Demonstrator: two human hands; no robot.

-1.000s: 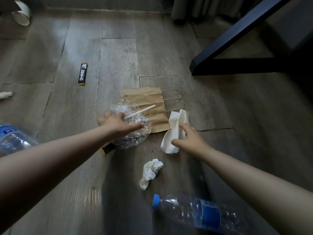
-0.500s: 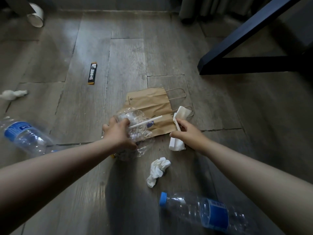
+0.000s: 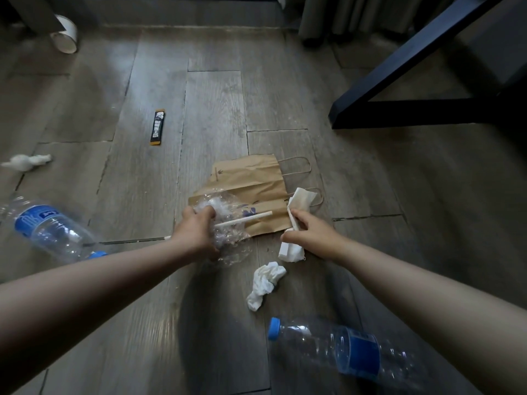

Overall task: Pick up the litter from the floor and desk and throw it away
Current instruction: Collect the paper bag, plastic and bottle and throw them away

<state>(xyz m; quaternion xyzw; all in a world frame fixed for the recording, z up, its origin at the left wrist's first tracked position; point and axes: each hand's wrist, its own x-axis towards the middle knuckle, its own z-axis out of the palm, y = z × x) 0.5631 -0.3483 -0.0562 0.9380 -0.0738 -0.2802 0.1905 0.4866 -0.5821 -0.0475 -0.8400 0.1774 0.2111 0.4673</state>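
Note:
My left hand [image 3: 195, 233] grips a crumpled clear plastic cup [image 3: 228, 220] with a white straw [image 3: 245, 219] sticking out to the right. My right hand [image 3: 309, 233] pinches a folded white napkin [image 3: 298, 205] whose lower end hangs below the fingers. Both hands hover just over a flat brown paper bag [image 3: 251, 181] lying on the wooden floor. A crumpled white tissue [image 3: 265, 283] lies just below the hands.
Two clear bottles with blue labels lie on the floor, one at the left [image 3: 48, 228], one at the bottom right [image 3: 342, 347]. A black wrapper [image 3: 157, 127], another tissue [image 3: 27, 161] and a white cup [image 3: 65, 34] lie farther off. A dark table leg [image 3: 399, 64] stands upper right.
My left hand closed round the plastic cup and drew it slightly toward me. My right hand bunched the napkin tighter. The view shifted left, bringing the left bottle more into sight.

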